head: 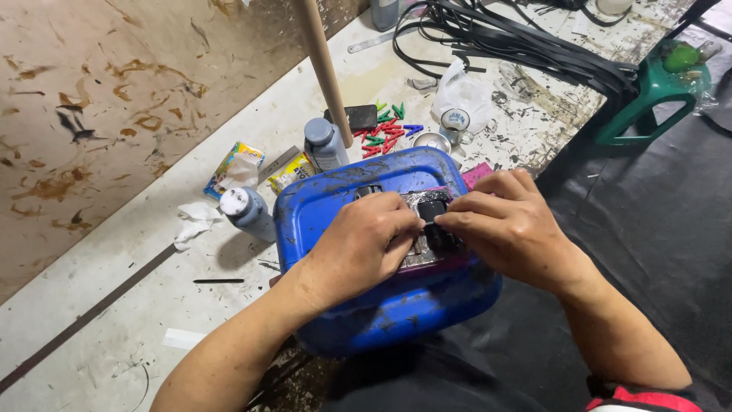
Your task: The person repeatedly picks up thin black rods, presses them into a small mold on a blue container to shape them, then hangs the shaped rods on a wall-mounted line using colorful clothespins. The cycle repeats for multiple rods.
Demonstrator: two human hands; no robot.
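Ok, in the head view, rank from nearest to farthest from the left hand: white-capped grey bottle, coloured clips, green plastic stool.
Measured from the left hand:
1. White-capped grey bottle, just to its left on the bench.
2. Coloured clips, beyond the blue container, further up the bench.
3. Green plastic stool, far upper right, off the bench.

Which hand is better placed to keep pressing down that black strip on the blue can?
Probably the right hand: its fingers already pinch the black strip on the blue can. The left hand rests beside it, steadying.
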